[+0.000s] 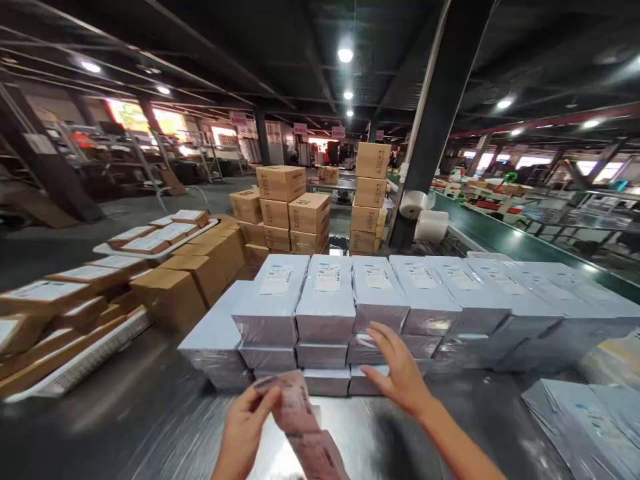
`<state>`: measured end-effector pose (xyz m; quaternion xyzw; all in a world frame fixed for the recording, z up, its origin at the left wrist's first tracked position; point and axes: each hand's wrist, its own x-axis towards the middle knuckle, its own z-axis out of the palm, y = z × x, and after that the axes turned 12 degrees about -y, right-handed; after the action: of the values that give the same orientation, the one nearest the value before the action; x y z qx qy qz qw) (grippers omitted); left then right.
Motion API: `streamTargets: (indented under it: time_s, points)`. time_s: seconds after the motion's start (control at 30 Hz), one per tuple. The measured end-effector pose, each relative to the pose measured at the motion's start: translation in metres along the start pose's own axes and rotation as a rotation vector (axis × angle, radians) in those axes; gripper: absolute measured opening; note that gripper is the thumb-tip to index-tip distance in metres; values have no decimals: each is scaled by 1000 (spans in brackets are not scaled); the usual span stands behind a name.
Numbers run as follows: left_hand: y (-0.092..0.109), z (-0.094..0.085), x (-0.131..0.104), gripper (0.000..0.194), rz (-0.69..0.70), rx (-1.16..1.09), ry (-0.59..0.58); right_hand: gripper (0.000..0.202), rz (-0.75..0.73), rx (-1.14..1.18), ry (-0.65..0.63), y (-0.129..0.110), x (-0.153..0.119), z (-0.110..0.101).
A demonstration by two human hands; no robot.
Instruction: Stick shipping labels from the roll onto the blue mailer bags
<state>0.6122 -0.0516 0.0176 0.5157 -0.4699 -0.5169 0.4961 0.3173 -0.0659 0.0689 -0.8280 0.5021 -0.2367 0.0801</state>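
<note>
Nearest the camera, the left hand (pixel 245 427) pinches the top of a strip of labels (pixel 305 427) between thumb and fingers; the strip is pinkish and hangs down and to the right, blurred, so its print cannot be read. Just right of it the right hand (pixel 400 373) is stretched forward with fingers spread wide and holds nothing, its fingertips (pixel 376 331) at the front face of the grey parcels (pixel 327 300) (whether they touch cannot be told).

Those parcels are wrapped in shiny grey film and stacked in a row a few layers high across the steel table (pixel 140 413), each top one bearing a white label facing up. The row runs from the middle off to the right, where it blurs. More flat grey bags (pixel 590 420) lie at the lower right of the table.

To the left, brown cartons (pixel 175 293) with white labels sit in low stacks, some on a white tray (pixel 80 363) at the table's edge. Behind the parcels stand taller stacks of boxes (pixel 293 207) and another column of them (pixel 370 197) beside a dark pillar (pixel 440 120). Two white rolls (pixel 425 217) lie at the pillar's foot, next to a green conveyor (pixel 505 243) that runs back on the right.
</note>
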Motion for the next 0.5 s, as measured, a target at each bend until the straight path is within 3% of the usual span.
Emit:
streamTargets:
  time_s: [0.1, 0.17, 0.23, 0.3, 0.37, 0.5]
  points:
    - [11, -51, 32, 69, -10, 0, 191, 77, 98, -361, -74, 35, 55, -21]
    - [15, -72, 49, 69, 19, 14, 265, 97, 193, -492, -246, 52, 85, -33]
    - [17, -84, 65, 65, 85, 19, 243, 106, 270, -530, -420, 62, 104, -40]
    - [20, -90, 82, 55, 183, 23, 153, 102, 293, -523, -503, 68, 109, -40]
    - [23, -96, 101, 44, 268, 25, 99, 90, 264, -505, -502, 73, 102, -38]
    - [26, -109, 142, 43, 304, -34, 115, 70, 199, -444, -481, 81, 80, -38]
